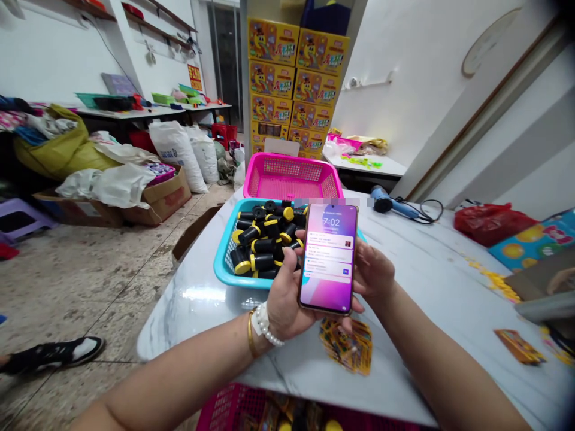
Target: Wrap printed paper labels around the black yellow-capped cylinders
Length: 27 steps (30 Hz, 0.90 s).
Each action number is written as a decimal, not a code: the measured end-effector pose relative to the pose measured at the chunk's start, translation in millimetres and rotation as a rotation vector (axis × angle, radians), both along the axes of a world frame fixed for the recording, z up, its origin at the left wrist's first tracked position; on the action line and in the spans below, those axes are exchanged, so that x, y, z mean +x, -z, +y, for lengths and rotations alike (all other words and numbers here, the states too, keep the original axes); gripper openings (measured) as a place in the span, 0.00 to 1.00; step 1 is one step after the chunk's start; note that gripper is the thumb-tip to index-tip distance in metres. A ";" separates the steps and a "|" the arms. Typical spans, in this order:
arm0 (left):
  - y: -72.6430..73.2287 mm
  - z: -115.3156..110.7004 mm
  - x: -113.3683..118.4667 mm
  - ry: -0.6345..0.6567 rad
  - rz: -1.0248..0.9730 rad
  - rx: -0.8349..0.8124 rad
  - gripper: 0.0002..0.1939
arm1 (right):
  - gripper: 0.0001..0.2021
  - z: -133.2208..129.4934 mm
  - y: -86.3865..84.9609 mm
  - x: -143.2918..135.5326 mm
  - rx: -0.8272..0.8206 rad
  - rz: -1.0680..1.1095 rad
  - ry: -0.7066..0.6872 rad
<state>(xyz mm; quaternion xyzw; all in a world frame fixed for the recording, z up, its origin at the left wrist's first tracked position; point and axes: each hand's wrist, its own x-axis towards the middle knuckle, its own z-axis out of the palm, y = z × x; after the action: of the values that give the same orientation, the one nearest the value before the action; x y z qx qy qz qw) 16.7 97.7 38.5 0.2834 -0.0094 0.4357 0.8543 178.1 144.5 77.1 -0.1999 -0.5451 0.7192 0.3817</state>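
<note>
A smartphone with a lit purple and pink lock screen reading 7:02 is held upright between both hands. My left hand grips its left side and lower back, the thumb along the edge. On the other side, my right hand wraps its fingers behind the phone. Just beyond is a blue basket full of small black cylinders with yellow caps, partly covered by the phone. Below the phone, a pile of orange printed packets lies on the white marbled table.
Behind the blue basket stands a pink basket, with stacked yellow boxes farther back. A blue heat gun lies to the right near a red plastic bag. Another person's shoe shows at left. A magenta basket sits below the table edge.
</note>
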 end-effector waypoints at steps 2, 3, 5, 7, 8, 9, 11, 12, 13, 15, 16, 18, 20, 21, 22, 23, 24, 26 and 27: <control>-1.3 -1.3 0.7 -0.007 0.024 0.005 0.51 | 0.42 1.5 2.7 1.4 0.001 -0.014 0.015; -2.2 -1.9 0.8 -0.010 0.033 0.008 0.52 | 0.42 2.1 3.9 1.9 0.004 -0.013 0.013; -5.3 -1.5 -1.2 -0.009 0.047 0.011 0.52 | 0.40 3.2 5.2 2.2 0.006 0.011 0.005; -11.0 2.1 -7.3 -0.012 0.066 0.018 0.53 | 0.36 4.0 4.6 0.9 -0.013 0.063 -0.008; -14.9 5.4 -11.9 -0.026 0.076 0.023 0.54 | 0.34 4.5 3.7 -0.4 -0.031 0.087 -0.021; -19.3 9.5 -17.4 -0.061 0.083 0.024 0.54 | 0.33 5.1 2.8 -2.2 -0.047 0.105 -0.026; -28.4 18.7 -29.3 -0.202 0.095 0.010 0.54 | 0.33 6.9 1.9 -5.9 -0.053 0.103 0.003; -32.4 23.3 -34.9 -0.291 0.101 -0.004 0.53 | 0.32 8.2 2.5 -7.5 -0.045 0.087 0.040; -35.7 27.4 -39.7 -0.377 0.105 -0.020 0.53 | 0.31 9.7 4.0 -8.6 -0.036 0.069 0.082; -39.3 33.6 -45.6 -0.488 0.110 -0.057 0.52 | 0.27 13.1 8.9 -9.3 -0.027 0.044 0.143; -39.7 35.5 -46.6 -0.508 0.106 -0.072 0.51 | 0.26 14.5 12.0 -8.9 -0.026 0.036 0.157; -38.1 37.1 -45.4 -0.500 0.093 -0.097 0.49 | 0.24 16.4 17.6 -7.5 -0.022 0.028 0.162; -35.2 36.2 -42.1 -0.468 0.095 -0.110 0.48 | 0.23 16.6 21.2 -6.3 -0.009 0.026 0.156; -33.8 35.2 -40.4 -0.456 0.100 -0.112 0.48 | 0.22 16.3 22.0 -6.1 -0.005 0.024 0.156; -32.5 34.1 -38.7 -0.444 0.107 -0.113 0.49 | 0.22 15.7 22.3 -6.2 -0.004 0.024 0.160; -31.4 33.1 -37.3 -0.437 0.112 -0.114 0.49 | 0.21 15.1 22.0 -6.6 -0.007 0.024 0.165; -30.5 32.1 -36.1 -0.435 0.111 -0.115 0.49 | 0.20 14.5 21.3 -7.2 -0.011 0.024 0.169; -28.6 31.0 -34.1 -0.427 0.106 -0.116 0.48 | 0.19 13.2 19.6 -8.7 -0.023 0.026 0.161; -27.7 30.8 -33.4 -0.420 0.105 -0.117 0.48 | 0.19 12.6 18.8 -9.5 -0.024 0.024 0.145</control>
<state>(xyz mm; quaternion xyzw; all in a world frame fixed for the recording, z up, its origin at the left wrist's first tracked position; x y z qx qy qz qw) -16.7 128.5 66.2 0.2513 0.1197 0.5887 0.7590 168.6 157.1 58.4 -0.2347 -0.5160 0.6985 0.4368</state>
